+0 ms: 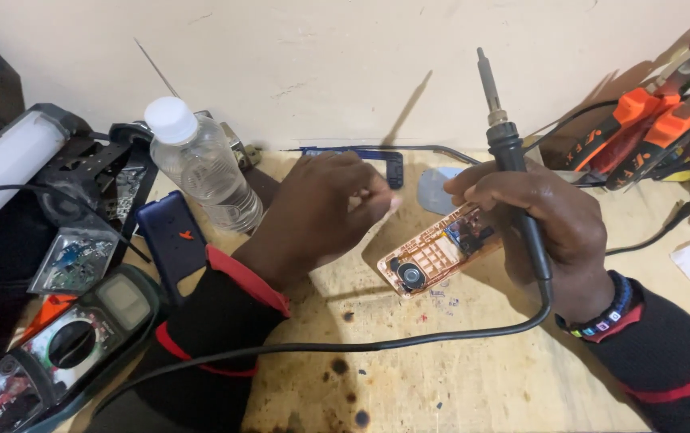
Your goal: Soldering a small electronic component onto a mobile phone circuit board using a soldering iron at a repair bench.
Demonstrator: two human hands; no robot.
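My right hand (549, 220) grips a black soldering iron (513, 160) with its metal tip pointing up toward the wall, and its fingers also hold the far end of an orange phone frame (435, 255) lying on the wooden table (473, 369). The iron's black cable loops across the table toward me. My left hand (325, 208) hovers just left of the frame, its fingertips pinched together; whether something tiny sits between them I cannot tell.
A clear plastic bottle (200, 164) stands at the back left beside a dark blue phone cover (175, 240). A multimeter (64, 345) lies at the lower left. Orange-handled tools (649, 120) stand at the back right. A blue phone frame (385, 160) leans by the wall.
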